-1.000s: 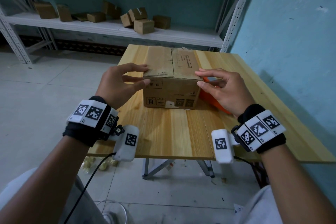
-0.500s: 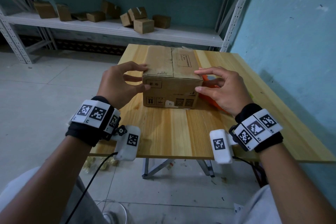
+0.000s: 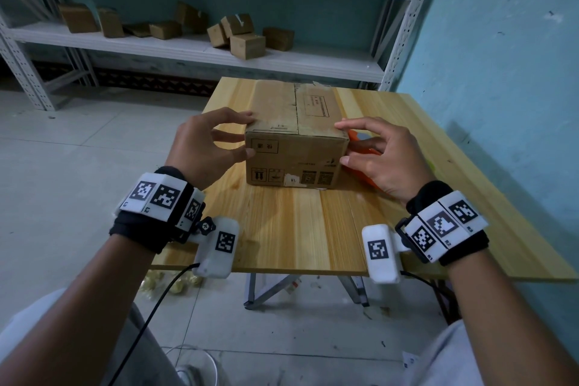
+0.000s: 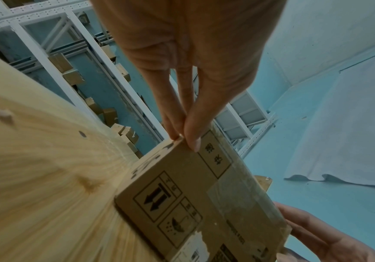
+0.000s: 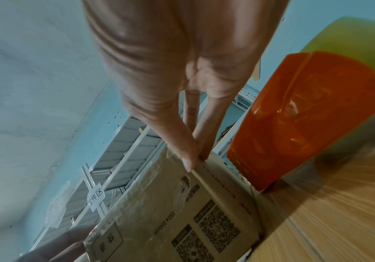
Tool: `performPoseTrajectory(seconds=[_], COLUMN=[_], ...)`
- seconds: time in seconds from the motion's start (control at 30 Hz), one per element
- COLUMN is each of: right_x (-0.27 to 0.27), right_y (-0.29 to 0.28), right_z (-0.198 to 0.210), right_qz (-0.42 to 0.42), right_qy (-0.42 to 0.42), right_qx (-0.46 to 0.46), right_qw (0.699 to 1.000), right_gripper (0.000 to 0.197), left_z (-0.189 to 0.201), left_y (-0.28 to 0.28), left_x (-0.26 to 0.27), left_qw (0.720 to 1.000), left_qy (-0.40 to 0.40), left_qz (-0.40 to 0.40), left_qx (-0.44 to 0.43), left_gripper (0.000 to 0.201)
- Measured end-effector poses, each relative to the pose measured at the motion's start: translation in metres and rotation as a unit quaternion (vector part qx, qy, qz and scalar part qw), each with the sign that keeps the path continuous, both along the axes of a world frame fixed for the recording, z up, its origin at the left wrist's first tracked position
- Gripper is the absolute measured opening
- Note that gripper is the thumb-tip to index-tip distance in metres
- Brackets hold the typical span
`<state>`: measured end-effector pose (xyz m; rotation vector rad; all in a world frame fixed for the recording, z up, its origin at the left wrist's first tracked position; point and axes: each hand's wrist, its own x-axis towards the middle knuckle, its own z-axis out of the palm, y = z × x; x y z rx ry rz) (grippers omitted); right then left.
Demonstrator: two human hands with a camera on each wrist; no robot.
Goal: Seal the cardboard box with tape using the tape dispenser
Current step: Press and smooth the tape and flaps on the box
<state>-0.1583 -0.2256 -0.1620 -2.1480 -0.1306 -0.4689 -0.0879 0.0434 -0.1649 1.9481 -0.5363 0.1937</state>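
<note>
A brown cardboard box stands flaps closed on the wooden table, with old clear tape on its front face. My left hand pinches its near left top corner, thumb on the front face and fingers on the top and side. At the near right top corner my right hand pinches the same way. The orange tape dispenser lies on the table against the box's right side, mostly hidden behind my right hand; it shows large in the right wrist view.
White metal shelving with several small cardboard boxes stands behind the table. A blue wall runs close along the table's right side. Bare tabletop lies between the box and the near edge.
The box has stayed in place. Both thumbs have slid a little lower on its front face, and both wrists have shifted slightly.
</note>
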Motion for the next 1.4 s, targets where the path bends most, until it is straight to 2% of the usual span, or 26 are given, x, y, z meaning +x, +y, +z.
performPoseTrajectory(seconds=[0.13, 0.33, 0.8, 0.93, 1.03, 1.13, 1.27, 1.4], right_x=[0.000, 0.002, 0.000, 0.000, 0.000, -0.003, -0.006, 0.001], right_y=[-0.003, -0.004, 0.001, 0.002, 0.006, 0.008, 0.009, 0.011], right_z=[0.000, -0.001, 0.001, 0.001, 0.003, 0.008, 0.013, 0.007], right_qz=[0.000, -0.007, -0.025, -0.037, -0.045, -0.038, -0.009, -0.029], right_qy=[-0.009, -0.015, -0.008, -0.010, -0.023, -0.022, -0.016, -0.009], right_qx=[-0.015, -0.022, -0.024, -0.034, -0.020, 0.036, 0.082, 0.056], right_qw=[1.000, 1.000, 0.999, 0.999, 0.999, 0.998, 0.996, 0.998], right_gripper=[0.037, 0.033, 0.042, 0.038, 0.027, 0.019, 0.020, 0.029], left_z=[0.003, 0.002, 0.001, 0.001, 0.000, -0.003, -0.005, -0.004], left_y=[0.002, 0.002, -0.003, -0.004, -0.006, -0.007, -0.010, -0.016], left_x=[0.000, 0.000, -0.001, 0.000, 0.002, 0.004, 0.004, -0.001], left_qw=[1.000, 1.000, 1.000, 1.000, 0.999, 0.998, 0.998, 0.996], left_qy=[0.012, 0.019, -0.007, -0.008, -0.019, -0.018, 0.001, -0.019], left_qz=[-0.015, -0.014, 0.011, 0.027, 0.040, 0.051, 0.051, 0.052], left_qx=[0.002, -0.017, 0.002, -0.003, 0.017, 0.042, 0.041, 0.067], left_gripper=[0.038, 0.033, 0.045, 0.036, 0.030, 0.040, 0.056, 0.057])
